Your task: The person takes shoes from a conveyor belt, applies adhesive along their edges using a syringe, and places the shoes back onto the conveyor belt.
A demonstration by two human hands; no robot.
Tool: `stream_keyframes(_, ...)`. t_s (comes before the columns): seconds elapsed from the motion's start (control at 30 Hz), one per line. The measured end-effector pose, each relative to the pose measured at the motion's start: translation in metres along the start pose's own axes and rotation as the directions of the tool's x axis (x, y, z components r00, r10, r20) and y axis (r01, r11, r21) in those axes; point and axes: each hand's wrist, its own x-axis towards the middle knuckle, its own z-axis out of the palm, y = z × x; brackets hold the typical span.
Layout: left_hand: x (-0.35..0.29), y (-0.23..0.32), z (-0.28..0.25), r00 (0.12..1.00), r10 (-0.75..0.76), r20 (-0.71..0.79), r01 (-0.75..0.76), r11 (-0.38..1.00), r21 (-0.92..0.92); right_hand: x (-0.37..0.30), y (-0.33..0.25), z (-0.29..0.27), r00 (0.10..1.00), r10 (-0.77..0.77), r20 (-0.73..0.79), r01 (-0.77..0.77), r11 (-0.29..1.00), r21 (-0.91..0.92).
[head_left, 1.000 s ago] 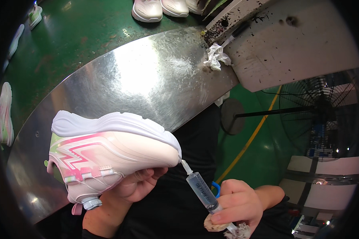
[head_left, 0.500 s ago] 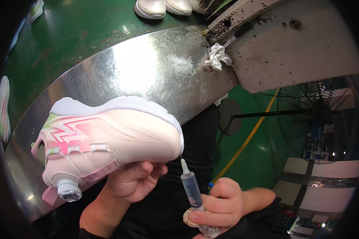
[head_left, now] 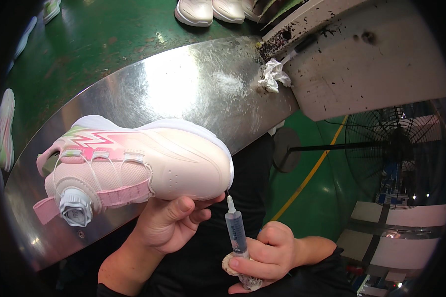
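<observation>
A pale pink sneaker (head_left: 183, 163) with a white sole lies on its side in the air, toe to the right. It has a pink zigzag mark, thin laces and a round white dial. My left hand (head_left: 171, 222) grips it from below near the toe, some fingers hidden behind the shoe. My right hand (head_left: 270, 252) is closed around a syringe (head_left: 236, 232) of clear liquid, its thumb end wrapped in whitish material. The thin needle points up and meets the edge where the toe and sole join.
Below the shoe is a shiny metal tabletop (head_left: 119, 94). Crumpled white tissue (head_left: 274, 74) lies by a stained pale panel (head_left: 366, 64). More sneakers (head_left: 195, 12) stand on a green surface at the top, others at the left. A black floor fan (head_left: 399, 143) stands right.
The sneaker has rolled in my left hand, so its laces and dial face me more and less of the sole shows. The needle stays at the toe edge.
</observation>
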Motion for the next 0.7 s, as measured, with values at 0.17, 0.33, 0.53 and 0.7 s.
stream_keyframes(0.17, 0.0001, -0.0002, 0.002, 0.999, 0.001, -0.036, 0.0, 1.0, 0.018, 0.0003, 0.0008, 0.0018, 1.0, 0.002, 0.001, -0.002, 1.0, -0.005)
stream_keyframes(0.33, -0.0011, 0.0007, 0.001, 1.0, -0.02, -0.023, 0.02, 1.0, -0.024, -0.0015, 0.0001, 0.0036, 1.0, 0.013, -0.006, -0.013, 1.0, -0.004)
stream_keyframes(0.53, -0.0028, 0.0004, 0.0035, 0.998, -0.021, -0.061, 0.022, 1.0, 0.014, -0.0027, -0.0007, 0.0042, 1.0, 0.007, -0.004, -0.008, 1.0, -0.012)
stream_keyframes(0.7, -0.0005, 0.0, 0.0023, 0.998, -0.024, -0.059, 0.025, 1.0, 0.016, -0.0031, 0.0018, 0.0048, 1.0, 0.013, -0.001, -0.013, 1.0, -0.007)
